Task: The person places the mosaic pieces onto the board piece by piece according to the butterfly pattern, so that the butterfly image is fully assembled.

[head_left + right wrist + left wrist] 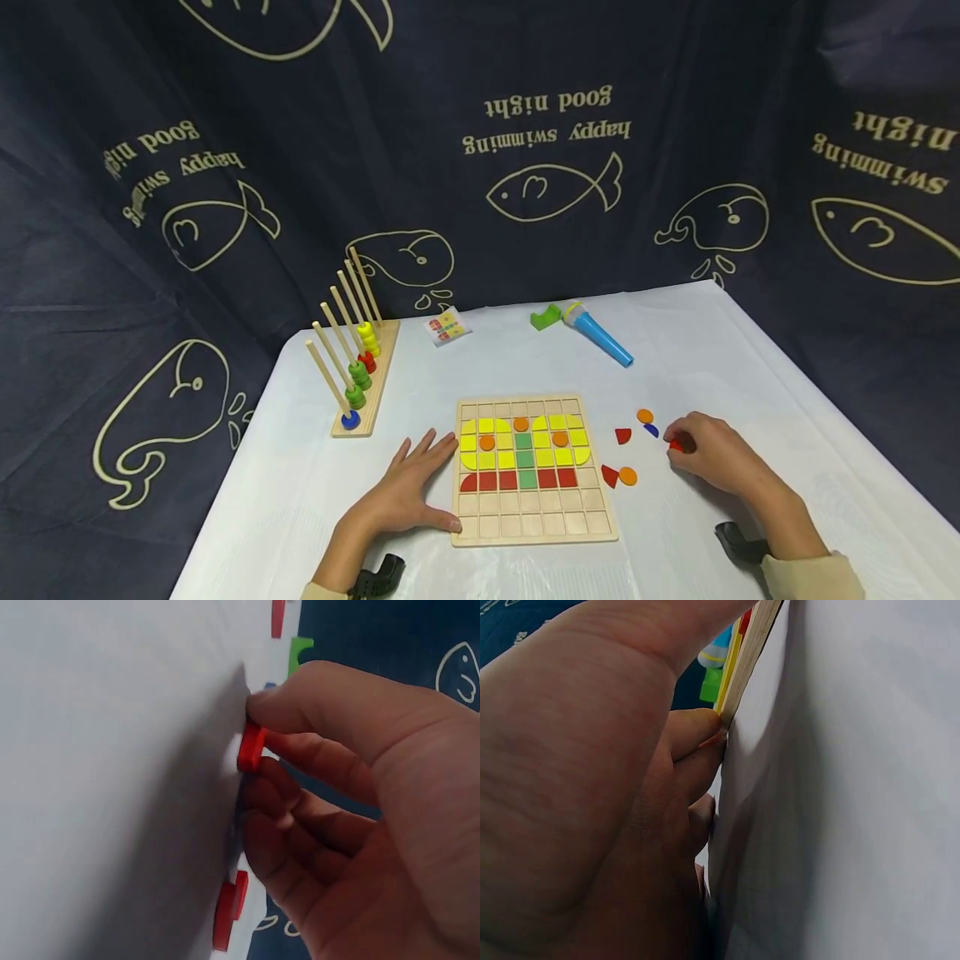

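Observation:
My left hand [405, 492] lies with fingers spread on the table, thumb and fingertips touching the left edge of a wooden grid board [540, 527]. Yellow, orange, green and red tiles fill part of its cells. Right of the board, my right hand [712, 454] pinches a small red tile [251, 747] between thumb and fingers, low over the table. Loose beside it are an orange disc [645, 416], a blue tile [651, 431], a red quarter-round tile [623, 436], another red tile [609, 476] and a second orange disc [627, 476]. More red tiles [223, 916] lie near the hand.
At the back left stands a wooden peg rack [367, 421] with coloured rings. A pattern card [447, 327], a green block [545, 317] and a blue toy microphone [602, 337] lie along the back of the white table. A dark printed cloth [420, 125] hangs behind.

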`<control>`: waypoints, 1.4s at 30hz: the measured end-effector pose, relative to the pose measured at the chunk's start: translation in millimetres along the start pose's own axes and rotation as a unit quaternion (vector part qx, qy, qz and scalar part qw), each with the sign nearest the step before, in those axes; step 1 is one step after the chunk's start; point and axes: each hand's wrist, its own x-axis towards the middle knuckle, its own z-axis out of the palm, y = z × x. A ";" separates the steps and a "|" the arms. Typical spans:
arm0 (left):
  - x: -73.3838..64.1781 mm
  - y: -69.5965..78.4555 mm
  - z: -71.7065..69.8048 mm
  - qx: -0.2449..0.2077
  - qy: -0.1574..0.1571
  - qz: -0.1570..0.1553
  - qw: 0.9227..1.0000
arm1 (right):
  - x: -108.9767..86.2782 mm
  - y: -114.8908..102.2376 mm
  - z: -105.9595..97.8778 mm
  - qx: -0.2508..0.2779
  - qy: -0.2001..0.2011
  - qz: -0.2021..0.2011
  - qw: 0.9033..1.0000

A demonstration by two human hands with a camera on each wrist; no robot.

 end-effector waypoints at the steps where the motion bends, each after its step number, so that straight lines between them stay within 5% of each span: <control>1: -0.2 0.0 0.2 -0.001 0.000 0.000 1.000 | 0.2 -1.4 1.4 -0.001 0.002 0.000 1.000; 9: -0.4 -1.6 1.4 -0.001 0.002 -0.001 1.000 | -0.4 -24.2 6.6 0.020 0.010 -0.026 0.999; 27: -0.5 -1.6 0.7 0.000 0.005 0.000 1.000 | 3.3 -98.6 32.0 0.047 -0.081 -0.135 0.986; 34: -0.3 -2.3 1.7 -0.002 0.003 -0.002 1.000 | 3.0 -103.1 38.4 0.043 -0.070 -0.161 0.984; 42: -0.6 -2.2 1.4 -0.003 0.004 -0.001 1.000 | 0.6 -96.9 33.6 0.088 -0.070 -0.139 0.984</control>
